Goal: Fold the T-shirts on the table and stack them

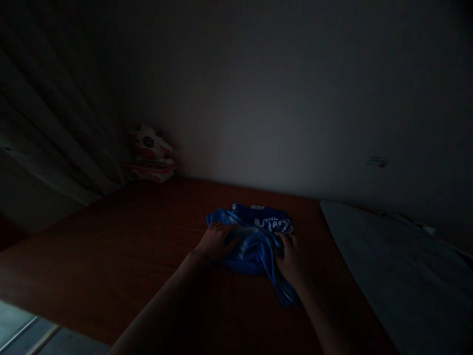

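Observation:
A shiny blue garment (251, 249) with white lettering lies crumpled on the brown bed or table surface (140, 236); it looks like a sports jersey. My left hand (215, 241) grips its left side, with the thumb set apart from the fingers along the cloth. On the right side, my right hand (291, 255) has its fingers curled onto the fabric near the lettering. A loose end of the garment trails toward me beside my right wrist. The dim light hides the fingertips and much of the folds.
At the back left stands a white and red cow-shaped toy (150, 153). A grey cloth or mat (391, 266) covers the right side. A pale wall (266, 108) rises behind, and a curtain (48, 108) hangs at the left.

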{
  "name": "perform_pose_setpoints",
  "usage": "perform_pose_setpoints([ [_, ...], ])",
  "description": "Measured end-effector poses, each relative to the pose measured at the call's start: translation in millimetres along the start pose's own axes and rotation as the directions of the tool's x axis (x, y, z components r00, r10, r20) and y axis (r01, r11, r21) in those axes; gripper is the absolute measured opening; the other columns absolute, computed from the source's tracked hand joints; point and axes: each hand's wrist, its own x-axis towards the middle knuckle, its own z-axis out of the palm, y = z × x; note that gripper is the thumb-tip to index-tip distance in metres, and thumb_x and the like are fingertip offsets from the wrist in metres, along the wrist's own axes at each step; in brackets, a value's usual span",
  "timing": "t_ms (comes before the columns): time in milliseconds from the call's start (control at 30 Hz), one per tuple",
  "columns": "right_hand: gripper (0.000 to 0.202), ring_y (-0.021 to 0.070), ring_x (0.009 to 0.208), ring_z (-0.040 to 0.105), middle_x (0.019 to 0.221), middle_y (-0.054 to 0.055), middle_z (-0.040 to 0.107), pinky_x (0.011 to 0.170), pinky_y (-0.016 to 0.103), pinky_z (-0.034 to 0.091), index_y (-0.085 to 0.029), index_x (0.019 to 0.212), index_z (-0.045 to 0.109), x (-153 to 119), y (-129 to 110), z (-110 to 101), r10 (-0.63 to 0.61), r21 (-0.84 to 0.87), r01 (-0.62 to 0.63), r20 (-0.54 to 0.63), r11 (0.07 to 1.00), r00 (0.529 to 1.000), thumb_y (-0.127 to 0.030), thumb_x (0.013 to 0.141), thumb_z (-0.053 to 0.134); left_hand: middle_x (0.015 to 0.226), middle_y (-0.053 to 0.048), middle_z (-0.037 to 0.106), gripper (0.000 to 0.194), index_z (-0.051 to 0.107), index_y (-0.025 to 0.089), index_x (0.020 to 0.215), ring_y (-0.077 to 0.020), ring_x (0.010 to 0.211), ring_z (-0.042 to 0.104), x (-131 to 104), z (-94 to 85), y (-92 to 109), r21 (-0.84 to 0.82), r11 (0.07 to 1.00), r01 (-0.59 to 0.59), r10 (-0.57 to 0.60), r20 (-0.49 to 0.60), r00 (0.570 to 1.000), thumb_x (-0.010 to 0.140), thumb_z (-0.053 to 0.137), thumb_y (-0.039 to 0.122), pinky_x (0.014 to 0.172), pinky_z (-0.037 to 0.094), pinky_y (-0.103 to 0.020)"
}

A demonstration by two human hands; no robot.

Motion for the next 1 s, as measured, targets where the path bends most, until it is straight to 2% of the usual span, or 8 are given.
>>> perform_pose_setpoints([
  [133, 0.035, 0.0324, 0.110, 0.064, 0.123, 0.015, 0.060, 0.092, 0.048, 0.052, -0.026, 0.105, 0.076, 4, 4, -2, -0.052, 0.089, 0.051, -0.001, 0.995, 0.999, -0.052, 0.095, 0.055, 0.085, -0.009, 0.075, 0.042, 0.074, 0.021, 0.100, -0.0260, 0.087, 0.071, 0, -12.8, 0, 0.092, 0.983, 0.160, -0.153, -0.077, 0.985, 0.103, 0.040, 0.045, 0.093, 0.048, -0.043],
  [300, 0.041, 0.0303, 0.107, 0.066, 0.115, 0.014, 0.067, 0.093, 0.045, 0.052, -0.023, 0.087, 0.078, 9, -2, -22, -0.084, 0.226, 0.101, -0.087, 0.969, 0.993, -0.055, 0.095, 0.053, 0.129, -0.018, 0.065, 0.059, 0.064, 0.019, 0.131, -0.0394, 0.119, 0.059, -6, -7.2, -15, 0.194, 0.938, 0.288, -0.277, -0.084, 0.957, 0.088, 0.059, 0.059, 0.099, 0.047, -0.054],
  [500, 0.073, 0.0188, 0.057, 0.066, 0.058, 0.006, 0.068, 0.068, 0.032, 0.053, -0.024, 0.050, 0.064, 7, -6, -52, -0.056, 0.581, -0.203, 0.397, 0.788, 0.916, -0.067, 0.099, 0.032, 0.116, -0.010, 0.073, 0.033, 0.070, 0.021, 0.113, -0.0285, 0.109, 0.067, -2, -0.7, -27, -0.080, 0.956, 0.281, -0.279, 0.032, 0.960, 0.082, 0.060, 0.021, 0.096, 0.049, -0.038],
  [567, 0.067, 0.0214, 0.066, 0.070, 0.067, 0.008, 0.073, 0.072, 0.033, 0.054, -0.023, 0.063, 0.070, 10, 0, -47, 0.052, 0.607, -0.220, 0.283, 0.763, 0.958, -0.070, 0.096, 0.037, 0.098, -0.005, 0.074, 0.024, 0.069, 0.021, 0.095, -0.0228, 0.093, 0.069, 1, -2.3, -29, -0.216, 0.930, 0.296, -0.293, 0.048, 0.955, 0.076, 0.057, 0.013, 0.086, 0.050, -0.031],
  [667, 0.057, 0.0288, 0.104, 0.071, 0.113, 0.012, 0.076, 0.092, 0.042, 0.054, -0.022, 0.111, 0.072, 13, 14, -26, 0.175, 0.581, -0.157, 0.026, 0.799, 0.984, -0.070, 0.085, 0.056, 0.078, 0.001, 0.067, 0.016, 0.060, 0.021, 0.078, -0.0169, 0.076, 0.063, 2, -3.4, -29, -0.346, 0.884, 0.313, -0.312, 0.060, 0.948, 0.070, 0.054, 0.009, 0.071, 0.047, -0.026],
  [800, 0.070, 0.0308, 0.123, 0.064, 0.136, 0.013, 0.066, 0.104, 0.050, 0.049, -0.023, 0.139, 0.057, 12, 26, -10, 0.088, 0.477, -0.090, 0.027, 0.874, 0.996, -0.059, 0.080, 0.068, 0.070, 0.004, 0.059, 0.011, 0.052, 0.022, 0.075, -0.0141, 0.066, 0.056, 0, -2.7, -24, -0.371, 0.876, 0.309, -0.308, 0.064, 0.949, 0.069, 0.058, 0.015, 0.061, 0.042, -0.024],
  [900, 0.043, 0.0274, 0.094, 0.073, 0.100, 0.008, 0.077, 0.087, 0.042, 0.056, -0.024, 0.105, 0.074, 11, 24, -17, -0.008, 0.443, -0.063, 0.157, 0.894, 0.988, -0.060, 0.085, 0.064, 0.078, 0.002, 0.065, 0.022, 0.054, 0.023, 0.086, -0.0174, 0.070, 0.061, -1, -2.7, -16, -0.347, 0.886, 0.308, -0.318, 0.028, 0.948, 0.077, 0.066, 0.038, 0.063, 0.046, -0.027],
  [1000, 0.057, 0.0206, 0.066, 0.068, 0.066, 0.005, 0.067, 0.070, 0.034, 0.054, -0.024, 0.058, 0.062, 12, 20, -24, 0.019, 0.404, -0.089, 0.173, 0.910, 0.985, -0.067, 0.092, 0.050, 0.097, -0.007, 0.074, 0.045, 0.058, 0.022, 0.107, -0.0245, 0.086, 0.071, -1, -1.7, -9, -0.332, 0.882, 0.335, -0.355, 0.001, 0.935, 0.082, 0.065, 0.058, 0.074, 0.053, -0.034],
])
